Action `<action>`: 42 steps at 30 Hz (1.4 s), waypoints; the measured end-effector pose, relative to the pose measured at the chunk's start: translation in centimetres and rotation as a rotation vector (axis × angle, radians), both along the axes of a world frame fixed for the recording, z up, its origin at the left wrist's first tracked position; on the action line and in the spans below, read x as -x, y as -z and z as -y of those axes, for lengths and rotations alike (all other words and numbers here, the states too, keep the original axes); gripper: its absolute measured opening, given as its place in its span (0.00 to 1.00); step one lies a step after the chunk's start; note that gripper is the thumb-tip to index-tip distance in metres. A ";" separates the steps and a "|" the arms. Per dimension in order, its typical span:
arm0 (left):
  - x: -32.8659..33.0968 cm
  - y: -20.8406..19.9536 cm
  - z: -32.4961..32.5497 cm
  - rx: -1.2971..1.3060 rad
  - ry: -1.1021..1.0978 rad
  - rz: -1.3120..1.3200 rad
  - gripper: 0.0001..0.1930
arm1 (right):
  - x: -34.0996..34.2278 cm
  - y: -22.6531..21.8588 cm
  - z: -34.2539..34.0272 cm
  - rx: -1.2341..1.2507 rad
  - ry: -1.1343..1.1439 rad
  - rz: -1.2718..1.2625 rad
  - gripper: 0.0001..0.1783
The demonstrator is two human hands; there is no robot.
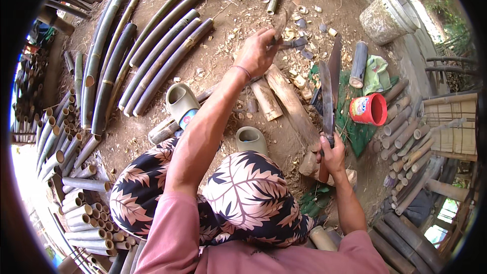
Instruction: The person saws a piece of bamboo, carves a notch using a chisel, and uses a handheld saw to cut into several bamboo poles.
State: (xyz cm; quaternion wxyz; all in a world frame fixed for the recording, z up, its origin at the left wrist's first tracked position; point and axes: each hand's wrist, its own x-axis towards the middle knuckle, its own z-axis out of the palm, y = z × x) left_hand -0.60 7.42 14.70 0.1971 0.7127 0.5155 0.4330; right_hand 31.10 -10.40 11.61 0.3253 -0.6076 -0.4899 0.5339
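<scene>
My right hand [332, 155] is closed around the black handle of a machete [327, 96], its long blade pointing away from me. Beside that blade, a second, wider brownish blade [335, 63] lies at a slant. Stretched out ahead, my left hand [256, 50] has its fingers closed; a blurred thin piece shows at the fingertips, too unclear to name. Just past these fingers is a dark strip [294, 43]. Between my hands lie a thick split log [291, 101] and a short bamboo piece [266, 100], among pale wood chips.
Long bamboo poles [170, 61] lie at the front left, with stacked cut bamboo [91, 223] behind them. To the right are a red tub [369, 109], a green cloth [375, 73], a bamboo section [359, 63], a dirty white bucket [388, 18] and more bamboo [406, 142].
</scene>
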 end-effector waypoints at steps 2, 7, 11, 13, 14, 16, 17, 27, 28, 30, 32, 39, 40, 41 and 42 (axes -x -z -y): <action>-0.3 -0.1 0.0 -0.002 0.011 0.040 0.04 | 0.4 -1.8 -0.5 -0.068 -0.039 0.057 0.16; -0.4 -0.6 0.5 -0.019 0.047 0.023 0.04 | 0.4 -8.4 -2.0 -0.325 -0.083 0.052 0.33; -0.8 -0.1 0.4 -0.006 0.055 0.001 0.04 | 0.7 -16.1 -3.8 -0.706 -0.041 0.232 0.37; -1.5 -0.1 -0.2 -0.021 0.051 -0.022 0.04 | -0.9 -18.3 -5.6 -0.961 0.007 0.418 0.35; -1.8 -0.5 -0.2 0.003 0.078 -0.032 0.04 | -0.3 -20.0 -6.6 -1.084 -0.074 0.618 0.34; -0.9 -0.1 0.0 0.039 0.058 -0.079 0.04 | 1.7 -23.0 -8.9 -1.317 -0.254 0.981 0.32; -1.5 0.1 -0.3 0.043 0.074 -0.074 0.04 | 1.7 -24.7 -8.7 -1.227 -0.259 0.994 0.32; -1.3 1.1 -0.8 -0.041 0.061 -0.053 0.09 | 1.0 -24.5 -9.6 -1.282 -0.203 0.849 0.34; -1.4 1.2 -0.8 -0.047 0.057 -0.036 0.10 | 1.1 -23.8 -9.4 -1.286 -0.130 0.818 0.34; -1.7 1.5 -0.5 -0.035 0.065 -0.045 0.10 | 1.6 -25.3 -8.7 -1.057 -0.307 0.954 0.34; -1.2 1.8 -0.1 0.013 0.040 -0.057 0.09 | 1.7 -25.7 -8.9 -0.984 -0.361 0.995 0.34; -1.3 2.3 0.4 -0.014 0.052 0.015 0.07 | 1.9 -24.6 -9.2 -1.117 -0.357 0.986 0.36; -1.2 2.4 0.6 -0.011 0.028 -0.034 0.07 | 2.2 -24.0 -9.4 -1.192 -0.265 0.890 0.37; -0.9 1.9 -0.2 0.066 0.031 -0.034 0.07 | 2.0 -23.6 -9.1 -1.120 -0.316 0.919 0.37; -1.2 2.4 0.5 0.086 0.035 -0.027 0.07 | 1.8 -23.3 -8.9 -1.048 -0.366 0.947 0.37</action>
